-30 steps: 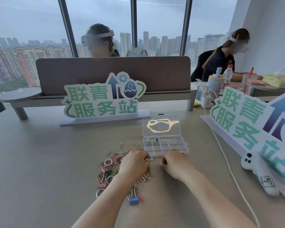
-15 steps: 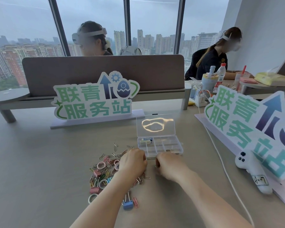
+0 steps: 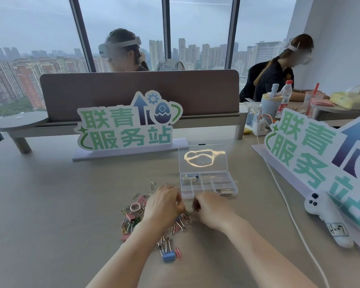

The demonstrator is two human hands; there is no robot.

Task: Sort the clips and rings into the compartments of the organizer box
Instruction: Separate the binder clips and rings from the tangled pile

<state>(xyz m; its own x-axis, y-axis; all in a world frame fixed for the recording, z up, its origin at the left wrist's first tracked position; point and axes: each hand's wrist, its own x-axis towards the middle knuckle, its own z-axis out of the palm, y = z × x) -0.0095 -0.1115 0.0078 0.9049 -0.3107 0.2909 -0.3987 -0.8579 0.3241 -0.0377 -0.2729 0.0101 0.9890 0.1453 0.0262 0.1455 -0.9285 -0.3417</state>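
Observation:
A clear organizer box (image 3: 230, 191) stands open on the table, its lid (image 3: 202, 157) tipped back. A few small items lie in its compartments. Left of it spreads a pile of coloured paper clips and binder clips (image 3: 131, 220), with a pink ring (image 3: 135, 206) among them. A blue binder clip (image 3: 169, 256) and a pink paper clip (image 3: 178, 253) lie nearer me. My left hand (image 3: 164, 204) hovers over the pile's right side with its fingers curled downward. My right hand (image 3: 210, 208) is just in front of the box, fingers curled. Both hands' fingertips are hidden.
A green lettered sign (image 3: 127, 125) stands behind the pile and a second sign (image 3: 312, 154) to the right. A white controller (image 3: 328, 217) and a white cable (image 3: 289, 208) lie on the right. A desk divider (image 3: 139, 92) and two seated people are beyond.
My hands stay close together at the box's front edge. The right hand has edged slightly toward the left one. The view swayed and came back.

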